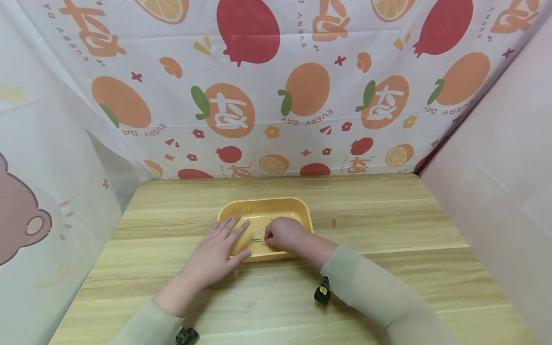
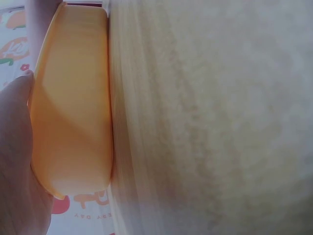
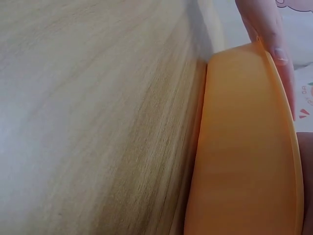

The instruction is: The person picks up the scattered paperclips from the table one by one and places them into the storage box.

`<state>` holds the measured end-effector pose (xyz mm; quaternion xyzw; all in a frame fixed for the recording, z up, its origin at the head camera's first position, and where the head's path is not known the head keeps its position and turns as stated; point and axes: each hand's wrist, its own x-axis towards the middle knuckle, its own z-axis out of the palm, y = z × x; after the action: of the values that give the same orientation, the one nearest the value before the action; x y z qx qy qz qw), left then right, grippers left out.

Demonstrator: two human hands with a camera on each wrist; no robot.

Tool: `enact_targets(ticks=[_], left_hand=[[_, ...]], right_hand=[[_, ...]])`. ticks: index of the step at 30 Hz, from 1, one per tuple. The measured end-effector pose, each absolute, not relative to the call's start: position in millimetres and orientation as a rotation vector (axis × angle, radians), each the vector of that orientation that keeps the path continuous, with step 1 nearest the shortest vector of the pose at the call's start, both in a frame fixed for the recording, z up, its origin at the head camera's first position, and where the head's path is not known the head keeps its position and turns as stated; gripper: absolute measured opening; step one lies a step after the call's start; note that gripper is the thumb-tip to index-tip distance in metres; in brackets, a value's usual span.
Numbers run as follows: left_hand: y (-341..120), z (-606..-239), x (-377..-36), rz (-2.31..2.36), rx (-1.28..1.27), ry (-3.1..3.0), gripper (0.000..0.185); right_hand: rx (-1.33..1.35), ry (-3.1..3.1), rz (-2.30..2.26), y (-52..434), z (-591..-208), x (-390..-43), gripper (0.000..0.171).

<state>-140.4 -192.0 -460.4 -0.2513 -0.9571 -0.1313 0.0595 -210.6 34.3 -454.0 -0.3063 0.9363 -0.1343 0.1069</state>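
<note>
While the left hand (image 1: 214, 252) is lying flat-fingered across the tray (image 1: 307, 214), we are watching the right hand (image 1: 282, 234) pinching a paperclip (image 1: 257, 239); at three o'clock another clip (image 1: 333, 223) is lying outside, and a slipping pinch risks dropping this one.

This looks like a small recording booth made at a desk, not a lived-in room. A light wooden table (image 1: 388, 225) with plank grain stands inside three soft walls. The back wall is a white plastic sheet printed with oranges, red pomegranates and the words "EVERY DAY" (image 1: 302, 72). On the left hangs a pale sheet with a brown cartoon bear (image 1: 21, 215), and on the right a plain pinkish-white sheet (image 1: 496, 167). The sheets show creases and folds, so they hang loosely around the table. Small black cameras with straps (image 1: 322, 291) sit on the person's wrists, which suits a set-up for filming handwork.
</note>
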Motion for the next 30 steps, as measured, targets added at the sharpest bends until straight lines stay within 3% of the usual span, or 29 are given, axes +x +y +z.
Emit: enact_targets(ticks=[19, 30], left_hand=[[-192.3, -459.9, -140.1, -0.389, -0.767, -2.883, 0.075], [-192.1, -461.9, -140.6, -0.389, -0.772, -2.876, 0.074]], right_hand=[[-0.810, 2.786, -0.534, 35.9, -452.5, -211.2, 0.007], [-0.667, 2.720, -0.880, 46.8, -447.4, -212.7, 0.021]])
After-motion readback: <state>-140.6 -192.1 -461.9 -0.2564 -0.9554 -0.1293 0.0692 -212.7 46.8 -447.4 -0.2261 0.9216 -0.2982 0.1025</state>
